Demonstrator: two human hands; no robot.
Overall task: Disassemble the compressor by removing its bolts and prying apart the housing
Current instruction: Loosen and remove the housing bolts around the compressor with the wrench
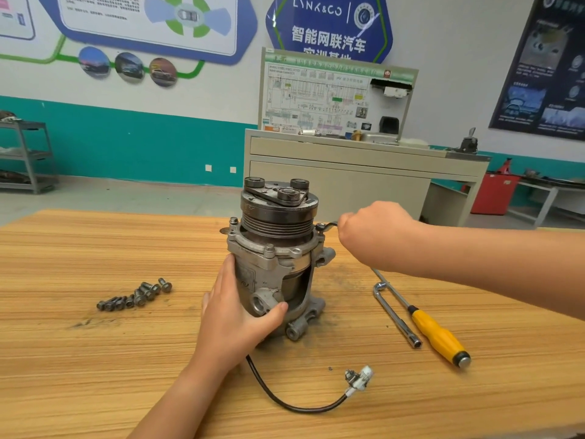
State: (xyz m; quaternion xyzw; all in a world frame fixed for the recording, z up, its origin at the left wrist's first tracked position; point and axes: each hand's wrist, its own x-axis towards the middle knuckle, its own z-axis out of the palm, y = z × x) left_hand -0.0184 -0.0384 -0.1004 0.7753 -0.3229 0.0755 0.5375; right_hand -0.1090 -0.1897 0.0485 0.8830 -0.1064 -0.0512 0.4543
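Right grip (373,231): fist curled tight round a thin metal tool (330,225), only its short bent end showing past the knuckles. That end meets a bolt head (321,228) on the upper right flange of the compressor (278,258), just left of the grip.

Left grip (235,315): wrapped round the lower left of the housing, palm flat on it, thumb laid across the front below a round port, fingers hidden behind.

Compressor stands upright near the middle of the tabletop (95,375), pulley end up, between the two grips. Black cable (278,397) loops from its base toward the near edge, ending in a white connector (359,378).

Left, well apart: cluster of loose bolts (136,296). Right, under the right forearm: L-shaped socket wrench (395,312) lying just beside a yellow-handled screwdriver (438,335)
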